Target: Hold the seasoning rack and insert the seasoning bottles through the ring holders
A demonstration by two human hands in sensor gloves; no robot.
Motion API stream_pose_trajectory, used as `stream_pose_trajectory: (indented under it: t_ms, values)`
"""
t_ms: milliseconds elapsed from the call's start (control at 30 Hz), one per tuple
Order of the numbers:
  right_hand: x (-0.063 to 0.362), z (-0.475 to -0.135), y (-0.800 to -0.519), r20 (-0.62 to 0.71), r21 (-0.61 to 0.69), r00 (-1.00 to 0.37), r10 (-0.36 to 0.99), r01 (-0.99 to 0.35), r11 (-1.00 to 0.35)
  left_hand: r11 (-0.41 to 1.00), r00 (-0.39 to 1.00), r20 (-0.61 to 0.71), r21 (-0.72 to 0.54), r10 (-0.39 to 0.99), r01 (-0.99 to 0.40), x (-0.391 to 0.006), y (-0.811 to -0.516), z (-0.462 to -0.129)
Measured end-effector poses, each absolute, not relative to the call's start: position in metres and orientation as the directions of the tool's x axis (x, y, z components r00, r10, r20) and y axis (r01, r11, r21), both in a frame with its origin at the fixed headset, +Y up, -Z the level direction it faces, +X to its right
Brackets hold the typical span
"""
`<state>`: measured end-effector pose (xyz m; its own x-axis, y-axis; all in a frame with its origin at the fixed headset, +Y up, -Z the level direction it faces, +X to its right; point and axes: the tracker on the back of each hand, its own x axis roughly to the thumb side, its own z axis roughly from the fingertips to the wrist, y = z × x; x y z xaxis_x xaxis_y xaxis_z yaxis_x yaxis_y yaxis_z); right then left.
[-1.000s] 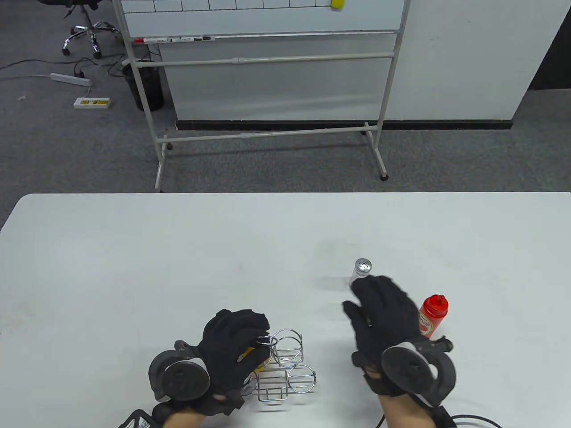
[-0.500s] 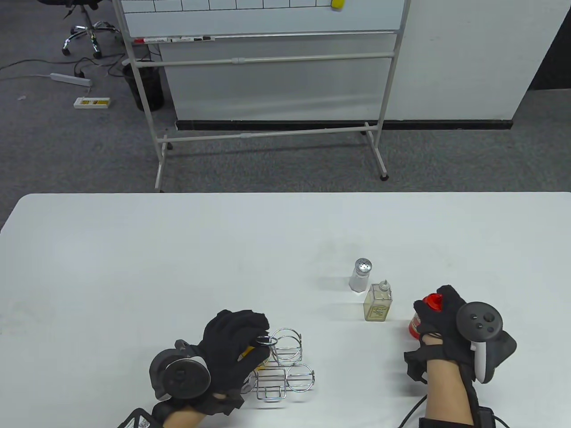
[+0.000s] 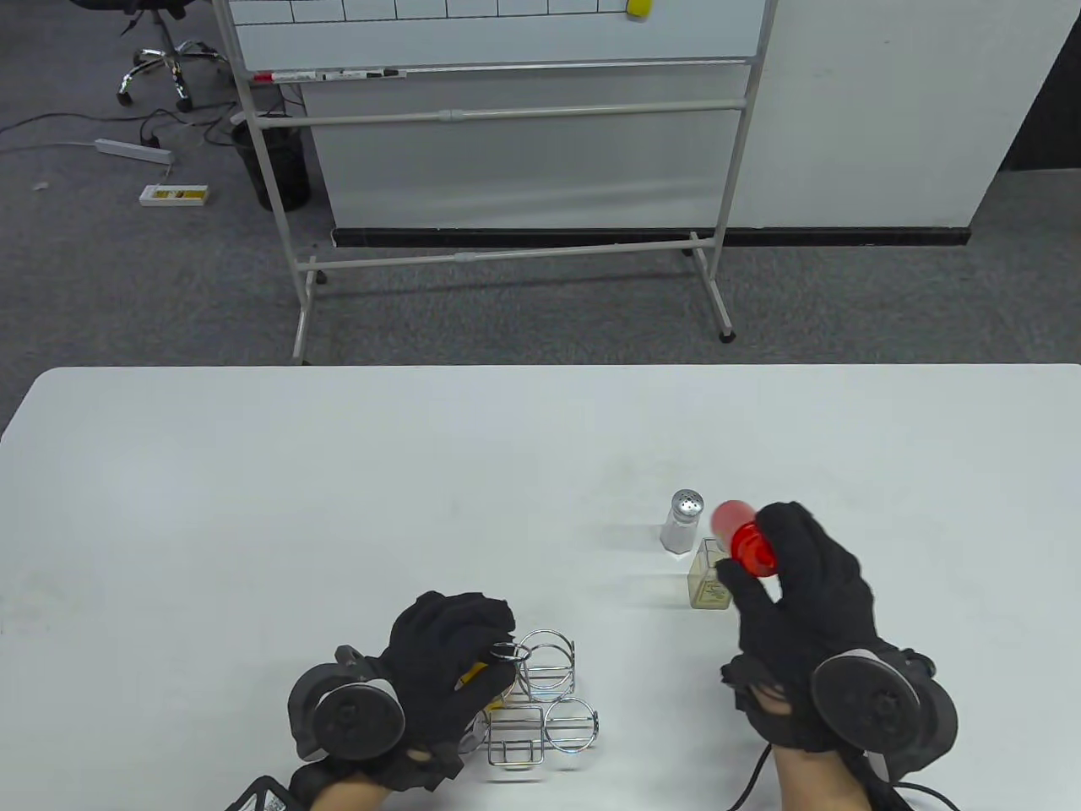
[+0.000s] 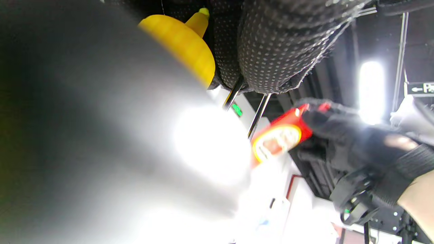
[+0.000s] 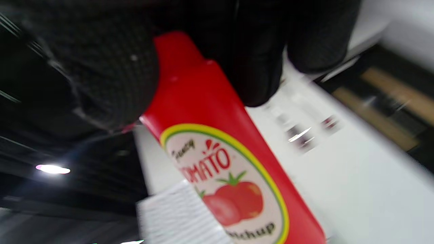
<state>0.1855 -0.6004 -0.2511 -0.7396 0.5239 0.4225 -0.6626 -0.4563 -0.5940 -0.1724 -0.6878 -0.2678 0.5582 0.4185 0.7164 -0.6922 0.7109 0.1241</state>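
Note:
A chrome wire seasoning rack [image 3: 545,705] with ring holders stands near the table's front edge. My left hand [image 3: 452,667] grips its top handle ring; a yellow-capped bottle [image 4: 183,44] sits in the rack under that hand. My right hand [image 3: 798,600] grips a red tomato ketchup bottle [image 3: 747,545] and holds it tilted above the table, right of the rack; its label shows in the right wrist view [image 5: 230,176] and it also shows in the left wrist view [image 4: 281,135]. A salt shaker [image 3: 682,521] and a clear square bottle [image 3: 708,579] stand on the table.
The white table [image 3: 338,507] stretches wide behind the rack. Beyond its far edge stand a whiteboard on a frame [image 3: 507,127] and an office chair [image 3: 156,51] on grey carpet.
My right hand went from hovering by the shaker to the ketchup bottle, took hold of it, and lifted it up and left. The left hand has stayed on the rack.

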Motion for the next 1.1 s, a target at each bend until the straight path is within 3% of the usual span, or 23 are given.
stream_pose_trajectory:
  t_ms: [67, 133, 367, 600, 867, 900, 1000, 1100]
  values:
    - [0.161, -0.256, -0.606, 0.562, -0.400, -0.614, 0.553, -0.788, -0.468, 0.715, 0.559, 0.717, 0.122, 0.416, -0.689, -0.172, -0.688, -0.268]
    - [0.134, -0.261, -0.617, 0.625, -0.186, -0.519, 0.583, -0.825, -0.534, 0.718, 0.560, 0.718, 0.120, 0.414, -0.685, -0.171, -0.688, -0.268]
    - [0.089, -0.263, -0.640, 0.643, -0.103, -0.606, 0.468, -0.675, -0.731, 0.728, 0.563, 0.718, 0.116, 0.408, -0.676, -0.170, -0.688, -0.268]
    - [0.069, -0.272, -0.665, 0.631, -0.002, -0.649, 0.425, -0.549, -0.836, 0.714, 0.544, 0.729, 0.109, 0.416, -0.692, -0.170, -0.687, -0.266]
    - [0.072, -0.283, -0.679, 0.590, 0.128, -0.631, 0.503, -0.543, -0.830, 0.732, 0.540, 0.742, 0.100, 0.396, -0.674, -0.167, -0.688, -0.265]
    - [0.077, -0.283, -0.674, 0.589, 0.104, -0.634, 0.501, -0.555, -0.825, 0.732, 0.540, 0.741, 0.098, 0.399, -0.675, -0.168, -0.688, -0.265]
    - [0.111, -0.282, -0.652, 0.555, -0.168, -0.675, 0.487, -0.664, -0.729, 0.722, 0.538, 0.738, 0.100, 0.407, -0.684, -0.169, -0.687, -0.266]
    - [0.156, -0.286, -0.644, 0.390, -0.434, -0.779, 0.491, -0.625, -0.649, 0.715, 0.538, 0.735, 0.104, 0.413, -0.691, -0.171, -0.686, -0.266]
